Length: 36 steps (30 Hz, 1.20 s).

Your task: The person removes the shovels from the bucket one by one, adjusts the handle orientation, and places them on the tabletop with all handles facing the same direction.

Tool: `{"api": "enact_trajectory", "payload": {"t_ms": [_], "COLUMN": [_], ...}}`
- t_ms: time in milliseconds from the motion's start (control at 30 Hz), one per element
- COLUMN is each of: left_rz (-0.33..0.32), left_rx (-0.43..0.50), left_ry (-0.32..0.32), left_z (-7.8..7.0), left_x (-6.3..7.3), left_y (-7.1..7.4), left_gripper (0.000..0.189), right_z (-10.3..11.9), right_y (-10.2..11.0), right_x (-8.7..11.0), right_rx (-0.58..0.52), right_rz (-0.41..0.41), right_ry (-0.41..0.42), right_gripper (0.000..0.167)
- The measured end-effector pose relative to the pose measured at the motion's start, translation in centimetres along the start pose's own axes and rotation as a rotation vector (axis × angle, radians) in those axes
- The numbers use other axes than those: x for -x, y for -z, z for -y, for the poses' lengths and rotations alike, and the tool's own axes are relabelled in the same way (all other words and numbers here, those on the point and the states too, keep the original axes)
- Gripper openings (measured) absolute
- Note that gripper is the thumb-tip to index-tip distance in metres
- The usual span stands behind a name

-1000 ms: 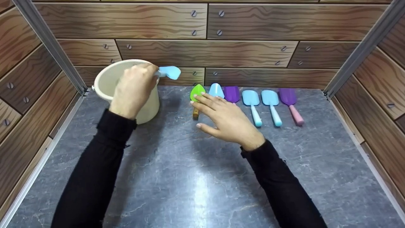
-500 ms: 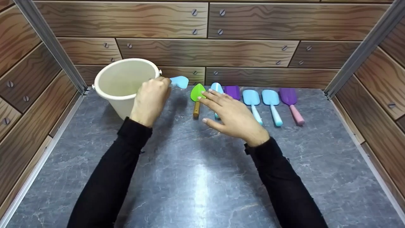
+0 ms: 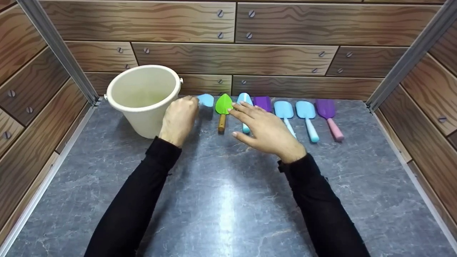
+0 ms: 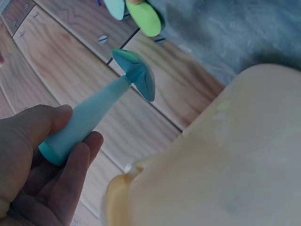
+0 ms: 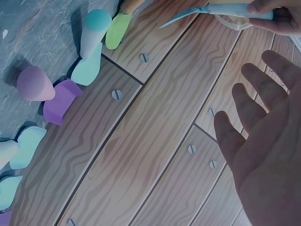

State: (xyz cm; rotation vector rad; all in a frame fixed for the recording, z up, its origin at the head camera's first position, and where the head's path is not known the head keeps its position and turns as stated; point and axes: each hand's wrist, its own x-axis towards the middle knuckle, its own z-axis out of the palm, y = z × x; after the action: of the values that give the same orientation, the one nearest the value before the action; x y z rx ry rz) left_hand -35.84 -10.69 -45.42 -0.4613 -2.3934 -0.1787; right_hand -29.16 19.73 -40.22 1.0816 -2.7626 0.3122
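Observation:
My left hand point(image 3: 179, 119) grips the handle of a light blue toy shovel point(image 4: 91, 110), its blade point(image 3: 206, 100) pointing right. That hand is just right of the cream bucket point(image 3: 142, 114). In the left wrist view, thumb and fingers wrap the handle's end. My right hand point(image 3: 267, 130) is held with fingers extended over the row of shovels and holds nothing. Near its fingertips is a green trowel point(image 3: 224, 104) with a wooden handle. A blue scoop point(image 3: 245, 127) and a purple shovel point(image 3: 262, 102) are partly hidden behind the right hand.
Further right along the row lie two light blue shovels, a nearer one point(image 3: 284, 109) and another point(image 3: 305, 110), then a purple shovel point(image 3: 325, 108) with a pink handle. Wood-patterned walls point(image 3: 285, 25) enclose the grey marbled tabletop point(image 3: 228, 214) at back and sides.
My left hand has moved from over the bucket rim to the right and down with the blue shovel, toward the green trowel. My right hand has shifted slightly right.

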Motion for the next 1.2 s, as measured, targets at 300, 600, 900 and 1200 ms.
{"api": "enact_trajectory", "payload": {"t_ms": [300, 600, 900, 1200], "left_rz": [0.074, 0.173, 0.205, 0.302], "left_rx": [-0.046, -0.022, -0.134, -0.093], "left_ry": [0.018, 0.087, 0.113, 0.127], "left_z": [-0.2, -2.6, -0.7, -0.6], "left_x": [1.2, 1.5, 2.4, 2.7], "left_y": [-2.4, 1.3, -5.4, -8.6], "left_gripper": [0.011, 0.013, 0.023, 0.020], "right_z": [-0.2, -0.4, -0.2, -0.3], "right_y": [-0.2, -0.3, -0.3, -0.2], "right_x": [-0.1, 0.1, 0.0, 0.1], "right_rx": [-0.003, -0.024, -0.016, -0.017], "right_rz": [0.032, 0.018, 0.031, 0.034], "right_ry": [-0.019, -0.024, -0.023, -0.023], "right_gripper": [0.075, 0.074, 0.076, 0.076]}}
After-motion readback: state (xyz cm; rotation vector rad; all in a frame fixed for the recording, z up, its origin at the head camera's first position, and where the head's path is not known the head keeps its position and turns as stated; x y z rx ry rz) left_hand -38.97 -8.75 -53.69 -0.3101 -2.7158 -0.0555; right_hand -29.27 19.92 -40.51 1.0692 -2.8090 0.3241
